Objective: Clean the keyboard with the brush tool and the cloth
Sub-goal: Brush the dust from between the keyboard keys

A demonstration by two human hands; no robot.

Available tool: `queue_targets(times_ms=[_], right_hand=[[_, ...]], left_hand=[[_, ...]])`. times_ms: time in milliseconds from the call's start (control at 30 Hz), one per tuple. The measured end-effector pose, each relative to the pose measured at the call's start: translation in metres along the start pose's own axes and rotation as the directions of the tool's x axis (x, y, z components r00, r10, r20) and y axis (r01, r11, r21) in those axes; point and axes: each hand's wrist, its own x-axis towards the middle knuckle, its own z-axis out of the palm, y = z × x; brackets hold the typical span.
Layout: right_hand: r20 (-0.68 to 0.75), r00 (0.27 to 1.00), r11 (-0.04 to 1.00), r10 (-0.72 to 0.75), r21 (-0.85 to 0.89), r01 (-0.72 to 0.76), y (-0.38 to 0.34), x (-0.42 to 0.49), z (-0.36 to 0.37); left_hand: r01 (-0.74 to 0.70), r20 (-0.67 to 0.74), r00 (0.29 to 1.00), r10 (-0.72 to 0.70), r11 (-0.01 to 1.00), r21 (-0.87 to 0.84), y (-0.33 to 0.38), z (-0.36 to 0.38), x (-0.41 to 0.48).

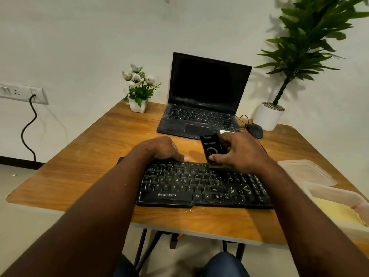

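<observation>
A black Zebronics keyboard (191, 186) lies near the front edge of the wooden table (95, 156), with yellowish crumbs on its right-hand keys. My right hand (241, 152) grips a black brush tool (211, 149) upright, its bristle end down on the keyboard's top row. My left hand (161, 149) rests over the keyboard's far left edge, fingers curled down on it. A yellow cloth (337, 212) lies in a clear plastic container (339, 196) at the right.
An open black laptop (203, 100) stands behind the keyboard, with a black mouse (254, 130) and its cable to the right. A small flower pot (138, 90) and a large potted plant (268, 115) stand at the back. A container lid (305, 172) lies at right.
</observation>
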Motion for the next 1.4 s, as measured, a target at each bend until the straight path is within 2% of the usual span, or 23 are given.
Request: queue_targets(times_ms=[67, 133, 200, 267, 367, 433, 533, 600, 700, 733, 767, 833, 867, 900, 967, 1033, 1133, 1167, 1200, 1267, 1300, 1333, 1400], right_hand=[[0.061, 0.998, 0.993, -0.03, 0.12, 0.022, -0.005, -0.002, 0.008], [0.088, 0.995, 0.994, -0.046, 0.103, 0.037, -0.009, -0.001, 0.017], [-0.024, 0.999, 0.999, -0.042, -0.02, 0.042, -0.009, 0.002, 0.02], [-0.105, 0.994, 1.0, -0.016, -0.022, 0.014, -0.005, 0.002, 0.015], [0.068, 0.997, 0.977, -0.023, 0.211, 0.008, 0.003, -0.002, 0.005], [0.148, 0.988, 0.987, -0.043, 0.16, 0.019, 0.001, -0.003, 0.007], [-0.031, 0.999, 1.0, 0.008, -0.008, -0.008, -0.004, 0.006, 0.015], [-0.104, 0.994, 1.0, 0.012, 0.01, -0.011, -0.005, 0.006, 0.016], [0.089, 0.995, 0.976, -0.039, 0.215, 0.019, -0.006, -0.002, 0.015], [0.122, 0.991, 0.979, -0.053, 0.202, 0.027, -0.007, -0.004, 0.017], [0.087, 0.995, 0.99, -0.047, 0.135, 0.035, -0.007, -0.003, 0.02], [-0.083, 0.997, 1.0, -0.003, 0.002, 0.003, -0.004, -0.001, 0.018], [-0.12, 0.993, 1.0, 0.015, 0.013, -0.013, 0.0, -0.001, 0.014], [-0.098, 0.995, 0.997, 0.023, 0.079, -0.016, 0.006, -0.002, 0.01], [0.06, 0.998, 0.971, 0.002, 0.237, -0.016, 0.014, -0.008, 0.001], [0.149, 0.989, 0.969, -0.003, 0.246, -0.034, 0.016, -0.013, 0.002], [-0.093, 0.992, 0.995, 0.083, 0.059, -0.078, 0.014, -0.008, 0.011], [-0.147, 0.985, 0.995, 0.086, 0.063, -0.077, 0.012, -0.008, 0.012], [-0.136, 0.988, 0.991, 0.078, 0.117, -0.062, 0.011, -0.008, 0.013], [0.036, 0.999, 0.964, 0.021, 0.265, -0.029, 0.006, -0.012, 0.016], [0.101, 0.995, 0.96, -0.003, 0.278, -0.025, 0.002, -0.013, 0.019], [0.099, 0.995, 0.97, -0.009, 0.242, -0.015, -0.002, -0.012, 0.024], [-0.071, 0.997, 0.996, 0.023, 0.092, -0.017, -0.008, -0.003, 0.03]], left_hand=[[-0.002, -0.012, 1.0, 0.002, 1.0, 0.015, -0.001, 0.001, 0.002], [0.002, -0.017, 1.0, -0.002, 1.0, 0.004, -0.002, 0.001, 0.003], [0.003, -0.017, 1.0, -0.003, 1.0, 0.0, -0.002, 0.0, 0.003], [0.0, -0.01, 1.0, 0.0, 1.0, 0.003, -0.002, 0.001, 0.003], [0.0, -0.003, 1.0, 0.0, 1.0, 0.021, -0.002, 0.0, 0.004], [0.004, -0.01, 1.0, -0.003, 1.0, 0.028, -0.002, -0.001, 0.005], [0.007, -0.012, 1.0, -0.007, 1.0, 0.01, -0.002, 0.0, 0.004], [0.005, -0.016, 1.0, -0.005, 1.0, -0.012, -0.003, 0.0, 0.004], [-0.005, -0.011, 1.0, 0.005, 1.0, -0.007, -0.003, 0.0, 0.006], [-0.007, -0.009, 1.0, 0.007, 1.0, -0.005, -0.003, 0.0, 0.006], [-0.006, -0.002, 1.0, 0.006, 1.0, -0.005, -0.002, -0.001, 0.005], [0.001, 0.013, 1.0, -0.001, 1.0, -0.014, -0.002, -0.001, 0.002], [0.001, 0.018, 1.0, -0.001, 1.0, -0.014, -0.002, -0.001, 0.002], [-0.002, 0.018, 1.0, 0.002, 1.0, -0.007, -0.002, -0.001, 0.002], [-0.01, 0.012, 1.0, 0.01, 1.0, 0.012, -0.002, -0.001, 0.002], [-0.009, 0.015, 1.0, 0.009, 1.0, 0.015, -0.001, -0.001, 0.001], [0.002, 0.026, 1.0, -0.003, 1.0, 0.008, 0.0, 0.0, -0.001], [0.0, 0.023, 1.0, 0.0, 1.0, 0.006, -0.001, -0.001, -0.001], [0.001, 0.018, 1.0, -0.001, 1.0, 0.001, -0.002, -0.001, -0.002], [0.005, 0.009, 1.0, -0.005, 1.0, 0.006, -0.002, -0.001, 0.0], [0.003, 0.005, 1.0, -0.003, 1.0, 0.015, -0.002, -0.001, 0.002], [0.005, 0.0, 1.0, -0.005, 1.0, 0.027, -0.001, -0.001, 0.002], [0.01, -0.003, 1.0, -0.01, 1.0, 0.026, -0.001, -0.001, 0.0]])
